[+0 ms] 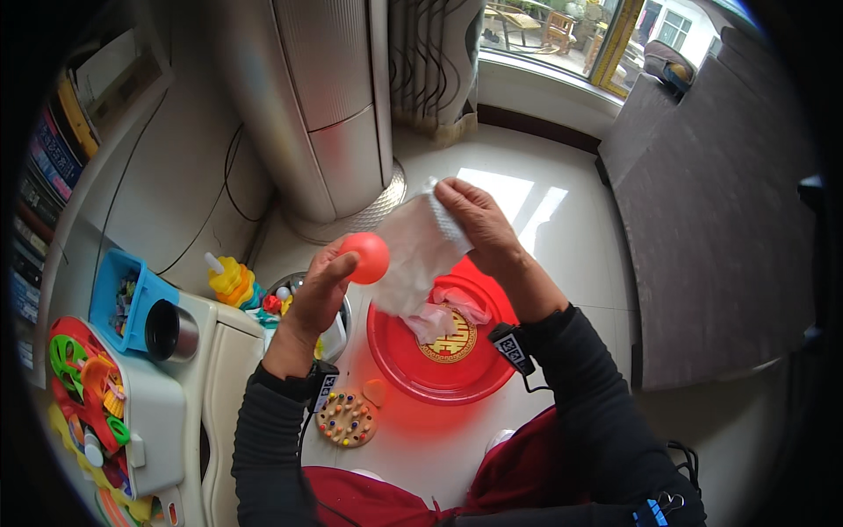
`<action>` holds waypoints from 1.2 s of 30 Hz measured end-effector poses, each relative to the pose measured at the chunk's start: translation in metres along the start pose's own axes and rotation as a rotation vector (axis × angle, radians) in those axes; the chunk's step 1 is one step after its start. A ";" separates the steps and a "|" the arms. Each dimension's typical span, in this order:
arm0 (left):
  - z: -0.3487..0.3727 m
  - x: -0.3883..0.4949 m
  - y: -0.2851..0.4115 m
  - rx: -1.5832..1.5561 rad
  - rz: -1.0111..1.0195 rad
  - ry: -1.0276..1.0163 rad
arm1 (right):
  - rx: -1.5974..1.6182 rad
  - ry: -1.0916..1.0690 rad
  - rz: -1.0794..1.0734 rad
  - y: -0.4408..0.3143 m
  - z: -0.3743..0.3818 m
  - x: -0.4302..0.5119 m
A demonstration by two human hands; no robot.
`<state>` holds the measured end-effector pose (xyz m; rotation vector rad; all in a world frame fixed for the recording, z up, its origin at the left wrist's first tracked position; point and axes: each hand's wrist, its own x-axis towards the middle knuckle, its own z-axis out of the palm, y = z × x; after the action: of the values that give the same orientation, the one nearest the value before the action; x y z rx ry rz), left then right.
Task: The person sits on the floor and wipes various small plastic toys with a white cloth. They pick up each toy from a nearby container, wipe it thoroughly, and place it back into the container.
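Note:
My left hand (pixel 323 283) grips a smooth red ball (pixel 367 258) between thumb and fingers. Higher and to the right, my right hand (pixel 481 221) pinches a whitish wipe-like cloth (pixel 415 253) by its upper corner. The cloth hangs down between both hands, its left edge close beside the ball. Below them on the floor stands a round red plastic basin (pixel 402 369) with a gold emblem on its bottom. Crumpled pale pink cloths (pixel 431 323) lie inside the basin, partly covering the emblem.
A wooden peg board (pixel 346 421) lies on the floor near my legs. To the left, a white cabinet (pixel 230 369) bears a blue bin (pixel 122 296), a metal cup (pixel 172 329) and a toy-filled box (pixel 155 408). Ring-stacking toys (pixel 234 280) stand behind. A grey sofa-like piece (pixel 718 217) flanks the right.

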<state>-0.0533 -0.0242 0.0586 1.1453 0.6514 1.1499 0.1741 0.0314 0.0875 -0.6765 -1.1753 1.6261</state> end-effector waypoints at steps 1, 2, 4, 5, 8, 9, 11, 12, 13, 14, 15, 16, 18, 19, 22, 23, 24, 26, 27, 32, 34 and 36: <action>0.000 0.001 -0.002 0.084 -0.019 0.051 | -0.098 0.016 -0.034 -0.005 0.002 -0.001; 0.001 0.003 -0.004 0.163 -0.027 0.089 | -0.098 -0.021 -0.027 -0.008 0.004 -0.003; 0.006 0.008 -0.008 0.227 -0.124 0.186 | -0.119 -0.097 -0.087 -0.014 0.009 -0.007; 0.011 0.008 -0.012 0.152 -0.193 0.230 | -0.152 -0.115 -0.134 -0.013 0.015 -0.008; 0.028 0.006 -0.017 -0.193 -0.186 0.042 | -0.562 -0.317 -0.468 -0.005 0.032 -0.010; 0.034 0.002 -0.018 -0.293 -0.149 0.023 | -0.759 -0.353 -0.573 -0.002 0.037 -0.009; 0.040 -0.002 -0.017 -0.541 -0.063 -0.108 | -0.978 -0.321 -0.654 0.006 0.049 -0.013; 0.042 -0.004 -0.016 -0.573 -0.074 -0.097 | -0.880 -0.279 -0.653 0.011 0.055 -0.016; 0.042 -0.007 -0.016 -0.622 -0.063 -0.105 | -0.794 -0.252 -0.637 0.014 0.061 -0.018; 0.043 -0.009 -0.016 -0.551 -0.074 -0.068 | -0.824 -0.212 -0.672 0.014 0.062 -0.020; 0.043 -0.011 -0.017 -0.498 -0.063 -0.053 | -0.867 -0.184 -0.694 0.015 0.063 -0.022; 0.043 -0.013 -0.018 -0.445 -0.053 -0.038 | -0.910 -0.154 -0.715 0.016 0.065 -0.024; 0.044 -0.015 -0.024 -0.311 -0.029 -0.002 | -0.809 -0.084 -0.696 0.017 0.067 -0.024; 0.044 -0.017 -0.026 -0.274 -0.010 0.000 | -0.755 -0.052 -0.683 0.019 0.069 -0.024; 0.041 -0.017 -0.031 -0.266 -0.041 0.073 | -0.587 -0.010 -0.536 0.019 0.070 -0.021; 0.040 -0.017 -0.032 -0.198 -0.102 0.173 | -0.558 -0.024 -0.469 0.017 0.068 -0.022; 0.037 -0.017 -0.030 0.039 -0.058 0.101 | -0.391 -0.057 -0.332 0.016 0.067 -0.021; 0.033 -0.015 -0.023 0.112 -0.048 -0.058 | -0.270 -0.189 -0.246 0.011 0.063 -0.020; 0.031 -0.014 -0.020 -0.093 -0.054 -0.159 | -0.205 -0.279 -0.178 0.008 0.061 -0.019; 0.032 -0.016 0.006 0.255 -0.077 -0.201 | -0.283 -0.360 -0.140 0.007 0.055 -0.021; 0.032 -0.015 0.017 0.271 -0.181 -0.206 | -0.155 -0.381 -0.024 0.010 0.055 -0.021; 0.033 -0.011 0.026 0.017 -0.049 -0.357 | -0.015 -0.195 0.115 0.010 0.053 -0.020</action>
<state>-0.0375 -0.0471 0.0927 1.3020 0.4106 0.8703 0.1323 -0.0077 0.0964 -0.6147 -1.3093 1.8135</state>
